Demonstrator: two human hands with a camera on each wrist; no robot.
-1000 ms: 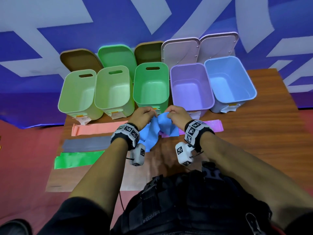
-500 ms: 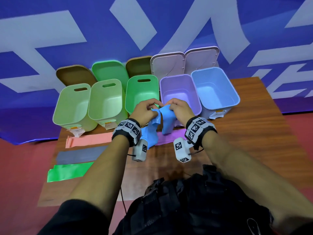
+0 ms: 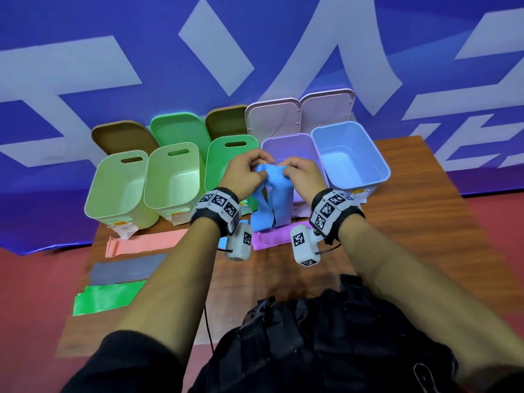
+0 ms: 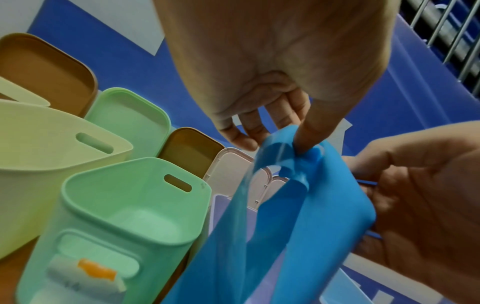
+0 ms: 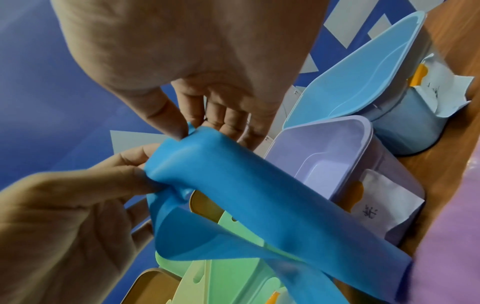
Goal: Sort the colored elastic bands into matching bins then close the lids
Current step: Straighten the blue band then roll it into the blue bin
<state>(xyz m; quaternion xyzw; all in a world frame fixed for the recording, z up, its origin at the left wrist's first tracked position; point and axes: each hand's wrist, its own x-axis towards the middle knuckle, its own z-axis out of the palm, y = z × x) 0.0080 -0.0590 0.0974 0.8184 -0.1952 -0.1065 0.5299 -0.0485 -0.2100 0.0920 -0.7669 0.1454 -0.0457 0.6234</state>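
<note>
**Sam:** What are the two hands doing?

**Mia:** The left hand and the right hand are close together in the middle of the head view. Each one pinches the top of the blue band with thumb and fingers. The band hangs down in folds between the wrists.

**Sam:** What is behind the band?

**Mia:** The purple bin is right behind it, and the hands hide its front part. The blue bin sits just to the right of that, touching it. To the left is the green bin, partly hidden by the left hand, then two pale green bins.

**Sam:** Are the bins shut?

**Mia:** No. All the lids stand up behind them, against the blue and white wall.

**Sam:** What lies lower down?

**Mia:** The purple band lies flat on the wooden table, under the blue one. At the left of the frame lie the pink band, the grey band and the green band, one below the other.
</note>
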